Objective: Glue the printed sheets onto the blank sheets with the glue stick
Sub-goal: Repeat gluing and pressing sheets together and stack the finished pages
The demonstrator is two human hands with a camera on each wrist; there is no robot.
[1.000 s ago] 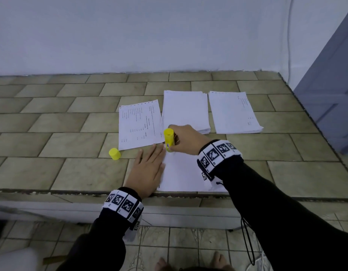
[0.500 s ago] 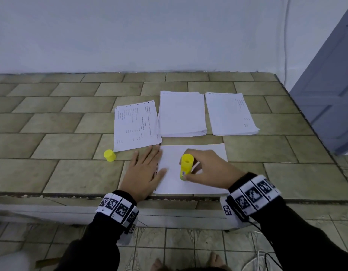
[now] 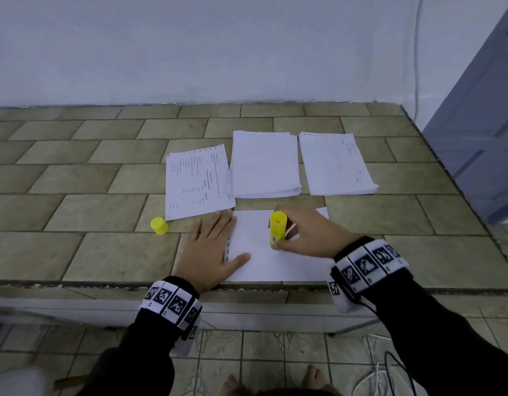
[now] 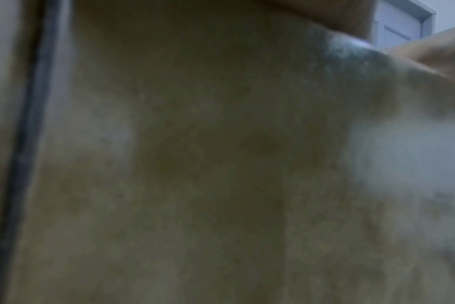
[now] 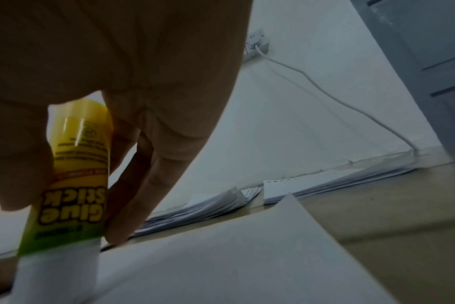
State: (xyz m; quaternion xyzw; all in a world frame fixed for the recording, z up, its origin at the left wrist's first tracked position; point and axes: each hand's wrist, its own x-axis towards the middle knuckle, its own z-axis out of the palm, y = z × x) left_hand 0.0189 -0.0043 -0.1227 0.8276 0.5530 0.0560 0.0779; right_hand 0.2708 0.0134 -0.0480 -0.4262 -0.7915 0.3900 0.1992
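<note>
Two hands work at the near edge of the tiled bench (image 3: pixel 104 247). The right hand (image 3: pixel 309 238) has its grip closed round a yellow plastic glue stick (image 3: pixel 276 230), thumb on the near side and fingers (image 5: pixel 140 185) curled behind the tube. The stick stands nearly upright, cap end off, and in the right wrist view its white glue tip (image 5: pixel 57 273) is down on the paper. Directly under that grip lies a blank white sheet (image 3: pixel 255 267), reaching to the bench's front edge.

Beside the grip, on the sheet's left border, the left hand (image 3: pixel 212 252) lies flat with fingers straight and spread, grasping nothing; its thumb presses on the sheet while the fingers rest mostly on the tile. The left wrist view is blurred and shows little more than tile.

Beyond the left hand's fingertips lies a single printed sheet of white paper with punched edges (image 3: pixel 197 181), its near corner just beside them. Left of that hand, standing apart on the tile, is the small yellow cylindrical cap (image 3: pixel 159 226).

Beyond the right hand's grip sits a stack of blank white sheets (image 3: pixel 265 164), and further right a second stack with print on its top page (image 3: pixel 335 164). Behind everything rises a white wall (image 3: pixel 218 47), with a grey-blue door (image 3: pixel 481 124) at the far right.
</note>
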